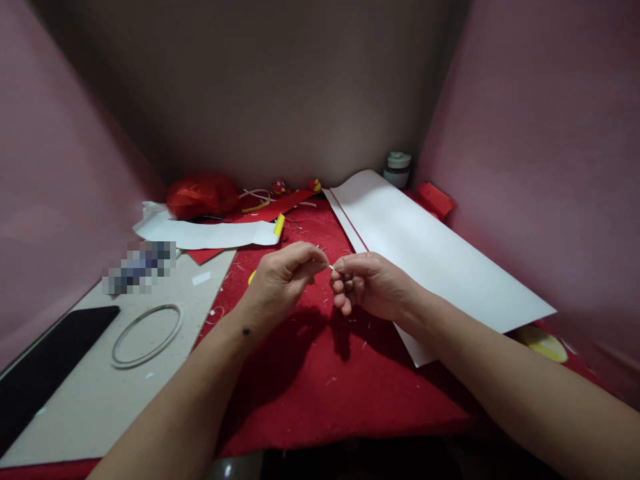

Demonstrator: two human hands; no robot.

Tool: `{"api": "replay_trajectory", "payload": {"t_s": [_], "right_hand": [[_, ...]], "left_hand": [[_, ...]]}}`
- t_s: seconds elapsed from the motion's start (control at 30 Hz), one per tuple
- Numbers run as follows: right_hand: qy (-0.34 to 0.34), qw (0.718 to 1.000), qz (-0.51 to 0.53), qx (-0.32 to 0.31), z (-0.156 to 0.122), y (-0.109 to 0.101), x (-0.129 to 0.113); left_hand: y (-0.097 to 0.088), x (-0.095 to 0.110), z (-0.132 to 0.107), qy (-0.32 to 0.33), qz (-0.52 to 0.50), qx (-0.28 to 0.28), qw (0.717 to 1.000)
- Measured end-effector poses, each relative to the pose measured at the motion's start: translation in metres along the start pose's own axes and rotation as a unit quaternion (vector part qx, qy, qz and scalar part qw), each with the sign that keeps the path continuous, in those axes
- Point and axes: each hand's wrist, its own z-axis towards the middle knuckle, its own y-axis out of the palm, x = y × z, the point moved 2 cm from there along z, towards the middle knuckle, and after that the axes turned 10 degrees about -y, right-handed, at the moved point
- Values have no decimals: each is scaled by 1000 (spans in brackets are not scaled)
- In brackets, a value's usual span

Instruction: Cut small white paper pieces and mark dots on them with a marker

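While pinching white strip (331,267) with left hand (286,268), right hand (379,283) | likely partway, given cut paper scrap (202,279) | not yet set down

room to pass lies over the red cloth (350,407), between left hand (285,273), right hand (377,283) and the near edge (360,433); white sheet (425,253) spreads across the right; pink walls (550,147) bar both sides

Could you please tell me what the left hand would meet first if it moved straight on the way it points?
Most likely the right hand, just past the small white piece between it and the left hand, though exact depth is unclear.
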Motion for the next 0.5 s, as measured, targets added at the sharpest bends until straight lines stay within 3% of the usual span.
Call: {"api": "replay_trajectory", "payload": {"t_s": [0.17, 0.27, 0.37, 0.5], "right_hand": [[-57, 998, -31, -1, -1, 0, 0], [-69, 997, -43, 6, -2, 0, 0], [-79, 995, -56, 18, -2, 1, 0], [-93, 993, -63, 28, -1, 1, 1]], "left_hand": [[-5, 2, 2, -108, -60, 4, 992], [-7, -2, 4, -171, -154, -32, 973], [-5, -6, 3, -208, -241, -71, 945], [-1, -5, 1, -227, -256, -97, 935]]}}
